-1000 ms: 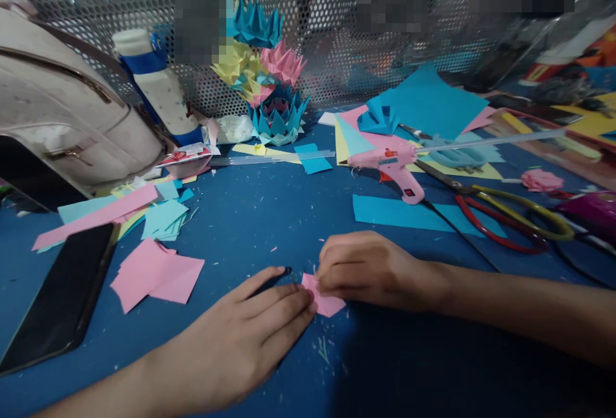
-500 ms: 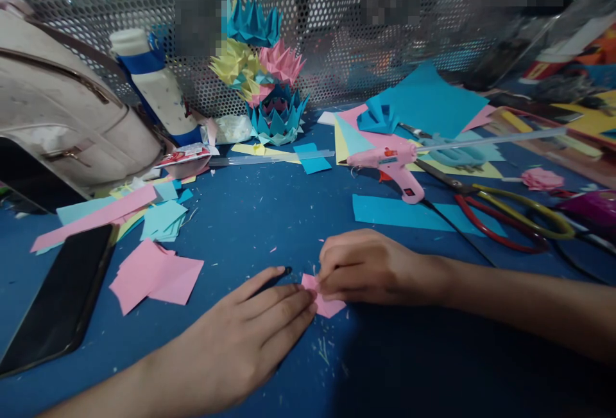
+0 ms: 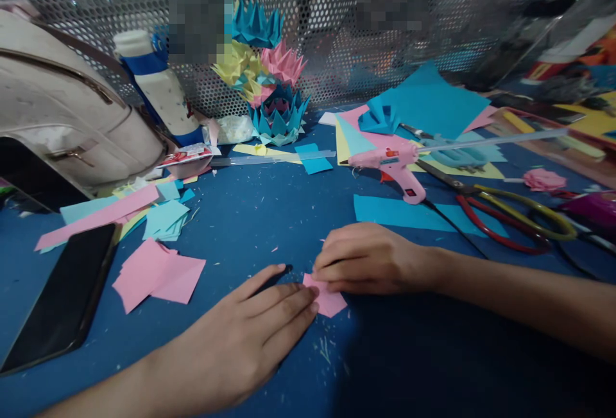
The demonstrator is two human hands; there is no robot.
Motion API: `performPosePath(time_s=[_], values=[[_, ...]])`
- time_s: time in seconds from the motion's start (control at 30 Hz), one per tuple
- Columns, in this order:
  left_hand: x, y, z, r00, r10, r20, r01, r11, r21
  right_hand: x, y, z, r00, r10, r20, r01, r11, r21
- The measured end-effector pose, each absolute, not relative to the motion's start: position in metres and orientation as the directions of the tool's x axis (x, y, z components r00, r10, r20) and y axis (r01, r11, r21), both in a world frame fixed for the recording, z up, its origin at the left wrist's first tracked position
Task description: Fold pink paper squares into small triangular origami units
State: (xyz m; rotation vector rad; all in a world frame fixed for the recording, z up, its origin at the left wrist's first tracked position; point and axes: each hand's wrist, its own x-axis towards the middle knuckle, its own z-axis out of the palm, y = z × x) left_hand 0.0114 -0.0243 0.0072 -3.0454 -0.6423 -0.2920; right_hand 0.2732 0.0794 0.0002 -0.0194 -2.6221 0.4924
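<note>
A small piece of pink paper [image 3: 332,303] lies on the blue tabletop between my hands. My left hand [image 3: 250,328] is stretched out flat, its fingertips pressing the paper's left side. Curled and closed, my right hand [image 3: 370,261] has its fingertips at the paper's upper edge; they hide part of it. To the left lie a loose stack of pink paper squares [image 3: 158,273] and a smaller stack of light blue squares [image 3: 166,219].
A pink glue gun [image 3: 397,164] and large scissors [image 3: 510,209] lie beyond my right hand. A black phone [image 3: 62,296] is at the left, near a backpack [image 3: 62,97] and a bottle [image 3: 158,84]. Folded paper flowers [image 3: 279,113] stand at the back.
My right hand has shifted slightly up and left along the paper's upper edge, showing more of the pink paper. My left hand stays in place.
</note>
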Motion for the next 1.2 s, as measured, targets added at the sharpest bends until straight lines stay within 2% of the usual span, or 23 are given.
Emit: performPosePath(time_s=[0.23, 0.3, 0.43, 0.5, 0.7, 0.87, 0.97, 1.1, 1.2], values=[[0.011, -0.024, 0.008, 0.898, 0.401, 0.182, 0.4, -0.916, 0.044, 0.272, 0.076, 0.001, -0.902, 0.131, 0.411, 0.069, 0.984, -0.162], [0.011, -0.024, 0.008, 0.898, 0.402, 0.177, 0.399, -0.915, 0.057, 0.271, 0.074, 0.003, -0.909, 0.097, 0.405, 0.063, 0.993, -0.096], [0.011, -0.024, 0.009, 0.903, 0.401, 0.156, 0.396, -0.916, 0.064, 0.269, 0.067, 0.008, -0.935, -0.03, 0.353, 0.011, 0.993, 0.115], [0.011, -0.024, 0.01, 0.902, 0.404, 0.156, 0.398, -0.915, 0.066, 0.267, 0.063, 0.01, -0.939, -0.032, 0.342, 0.017, 0.99, 0.139], [0.012, -0.024, 0.01, 0.894, 0.413, 0.174, 0.404, -0.911, 0.085, 0.262, 0.059, 0.018, -0.968, 0.042, 0.246, 0.058, 0.997, 0.059], [0.012, -0.024, 0.01, 0.9, 0.409, 0.15, 0.398, -0.912, 0.098, 0.271, 0.05, 0.031, -0.998, 0.02, 0.065, 0.026, 0.996, 0.085], [0.012, -0.023, 0.011, 0.899, 0.413, 0.149, 0.4, -0.91, 0.108, 0.277, 0.044, 0.036, -1.0, 0.025, 0.018, 0.026, 0.997, 0.071], [0.012, -0.023, 0.01, 0.895, 0.413, 0.165, 0.398, -0.91, 0.118, 0.277, 0.047, 0.028, -0.981, 0.158, 0.115, 0.157, 0.987, -0.018], [0.012, -0.024, 0.008, 0.891, 0.417, 0.18, 0.399, -0.908, 0.129, 0.273, 0.056, 0.016, -0.91, 0.338, 0.238, 0.277, 0.926, -0.258]])
